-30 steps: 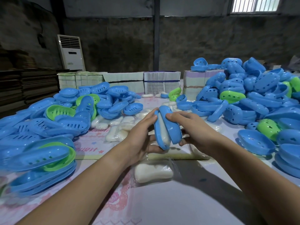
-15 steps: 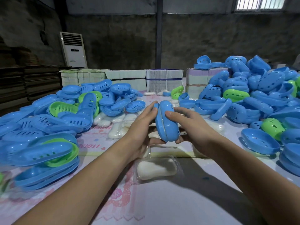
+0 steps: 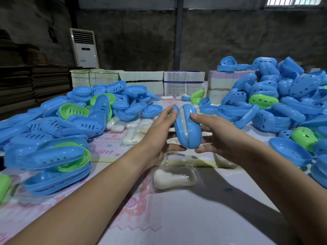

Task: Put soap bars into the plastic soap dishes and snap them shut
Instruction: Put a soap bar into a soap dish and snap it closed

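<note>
Both hands hold one blue soap dish upright above the desk, the left hand and right hand gripping it from either side. A pale soap bar shows through a gap, so the halves seem not fully snapped. Another wrapped soap bar lies on the desk just below.

From my feed the room reads dim, with a dark back wall; daylight comes from a barred window at upper right, blown out white. My forearms throw soft shadows across the table at lower centre. Wide-angle bending stretches the frame edges, and the lower-left dishes smear with blur.
</note>
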